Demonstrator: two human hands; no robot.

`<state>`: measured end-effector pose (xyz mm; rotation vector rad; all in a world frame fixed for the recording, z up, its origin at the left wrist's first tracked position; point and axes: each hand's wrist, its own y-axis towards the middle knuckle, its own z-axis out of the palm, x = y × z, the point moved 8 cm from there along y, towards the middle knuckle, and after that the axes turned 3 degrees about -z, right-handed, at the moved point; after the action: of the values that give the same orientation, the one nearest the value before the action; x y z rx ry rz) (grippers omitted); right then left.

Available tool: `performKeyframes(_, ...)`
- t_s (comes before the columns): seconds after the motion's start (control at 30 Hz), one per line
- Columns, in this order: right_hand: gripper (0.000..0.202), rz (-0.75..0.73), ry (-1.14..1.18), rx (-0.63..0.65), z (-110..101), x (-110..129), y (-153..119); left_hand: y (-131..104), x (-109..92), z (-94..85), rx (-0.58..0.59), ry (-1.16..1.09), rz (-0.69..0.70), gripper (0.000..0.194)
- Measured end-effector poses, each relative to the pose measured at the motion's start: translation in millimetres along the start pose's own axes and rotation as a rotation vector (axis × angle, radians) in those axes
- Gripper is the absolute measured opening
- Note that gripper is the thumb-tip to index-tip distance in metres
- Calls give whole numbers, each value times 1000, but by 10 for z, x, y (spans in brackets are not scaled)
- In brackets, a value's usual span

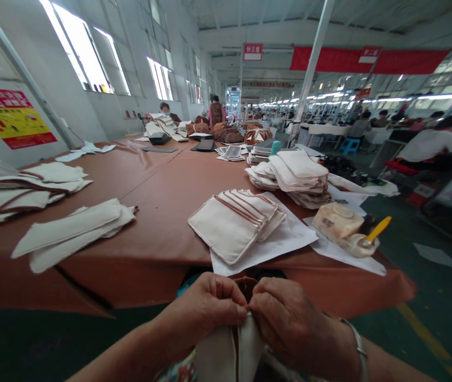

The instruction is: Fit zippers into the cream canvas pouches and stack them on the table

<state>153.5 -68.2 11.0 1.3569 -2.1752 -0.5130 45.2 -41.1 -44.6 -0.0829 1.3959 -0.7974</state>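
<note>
At the near edge of the table, my left hand [213,302] and my right hand [289,313] meet, their fingertips pinching the top of a cream fabric piece with brown trim [215,353]. The piece hangs below them over my lap, with a dark brown line down its middle. A bit of brown material shows behind my fingers. Just beyond my hands lies a fanned stack of cream panels with brown edging [229,228], partly on a white paper sheet [289,241]. Part of what my right fingers grip is hidden.
The table has a brown cover [150,185]. Long cream pieces [78,228] lie left. More cream stacks [301,172] stand right, near a plastic container [337,220] and a yellow-handled brush [379,229]. Other people work farther off, one in a white top [428,151].
</note>
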Motion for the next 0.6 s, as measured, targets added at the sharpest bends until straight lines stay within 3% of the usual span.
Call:
performKeyframes(0.13,16,-18,-18,-53,-56,14,48,-18,-38,22,50,57,26,26)
performKeyframes(0.3,15,-21,-115,-26,-168,-15,20,-17,-18,-83,48,94,17,24)
performKeyframes(0.47,16,91,111,-105,-267,-124,-24,-19,-15,-120,42,67,6,23)
performKeyframes(0.6,17,23,135,-72,-192,-44,44,-14,-16,-93,66,66,6,24)
